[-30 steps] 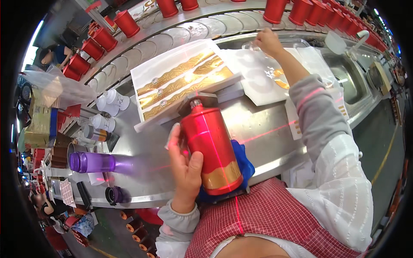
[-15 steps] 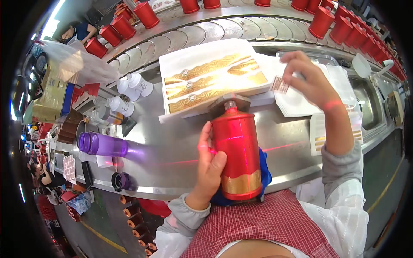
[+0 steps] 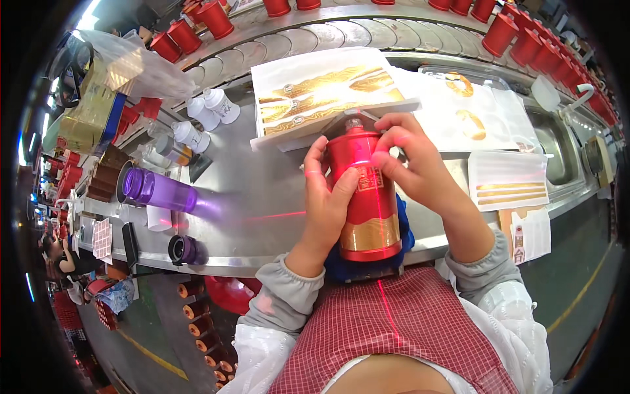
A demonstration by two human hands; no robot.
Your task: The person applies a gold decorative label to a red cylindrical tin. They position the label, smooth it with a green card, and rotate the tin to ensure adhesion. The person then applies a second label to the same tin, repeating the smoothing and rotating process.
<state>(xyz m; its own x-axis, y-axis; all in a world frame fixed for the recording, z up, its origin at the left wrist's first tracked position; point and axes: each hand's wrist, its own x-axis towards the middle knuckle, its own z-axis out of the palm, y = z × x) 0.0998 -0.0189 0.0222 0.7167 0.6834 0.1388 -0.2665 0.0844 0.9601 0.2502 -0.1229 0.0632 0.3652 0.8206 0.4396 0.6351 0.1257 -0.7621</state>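
A red bottle (image 3: 354, 213) with a gold wavy band round its lower part leans toward me, its clear neck pointing away. My left hand (image 3: 328, 200) is closed round its left side, thumb on the front. My right hand (image 3: 417, 164) is bent over the upper right side, fingertips at a small gold label (image 3: 369, 178) with characters on the red front. Whether they still pinch its edge is partly hidden. Beneath the bottle is a blue cloth-like support (image 3: 403, 230). Just beyond the neck, gold-patterned label sheets (image 3: 321, 98) lie on a tilted stand.
White backing sheets (image 3: 485, 118) and a gold-striped sheet (image 3: 508, 190) lie at right, before a sink (image 3: 554, 161). A purple bottle (image 3: 161, 190), its dark cap (image 3: 184, 249) and small white bottles (image 3: 190, 136) stand at left. Red bottles (image 3: 499, 34) line the conveyor (image 3: 315, 39) behind.
My right hand has come left and down from the sheets to the bottle, bringing the small label onto its front. The left hand keeps its hold.
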